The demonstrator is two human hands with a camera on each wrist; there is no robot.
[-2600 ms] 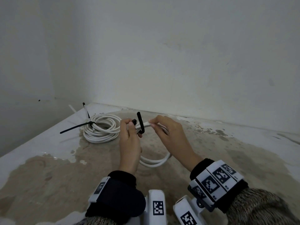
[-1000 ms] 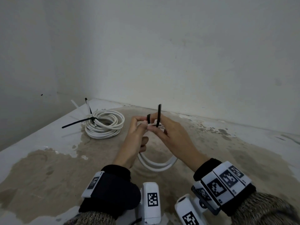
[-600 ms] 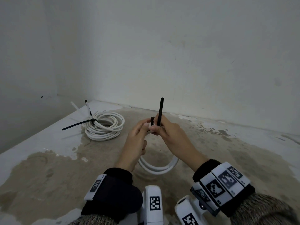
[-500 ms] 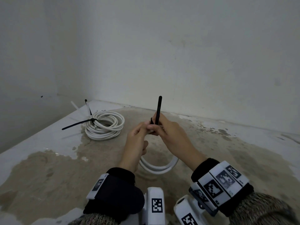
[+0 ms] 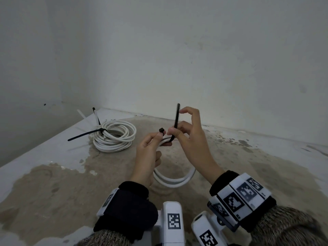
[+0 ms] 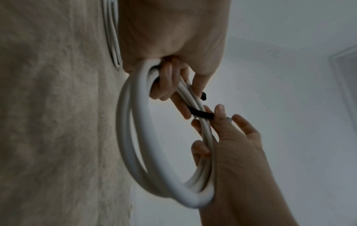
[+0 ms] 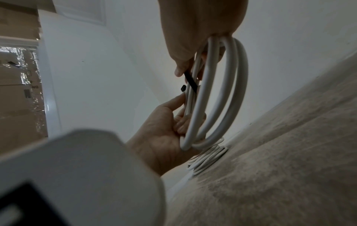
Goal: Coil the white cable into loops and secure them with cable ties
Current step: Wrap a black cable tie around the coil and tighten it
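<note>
A small coil of white cable hangs between my hands above the table. My left hand grips the top of the coil, and its thumb and forefinger pinch the head of a black cable tie. The tie passes under the cable strands, and its tail stands upright. My right hand pinches the tail low down, with its forefinger curled at the tail's tip. In the left wrist view the black tie crosses the strands between both hands.
A larger white cable coil lies at the table's back left, bound by a black tie with a long tail; pale ties stick up behind it. The stained tabletop meets white walls at the back and left.
The tie's tail and head, close together half a second ago, now stand a little apart. My right forefinger has lifted to the tail's tip. The coil has stayed in both hands.
</note>
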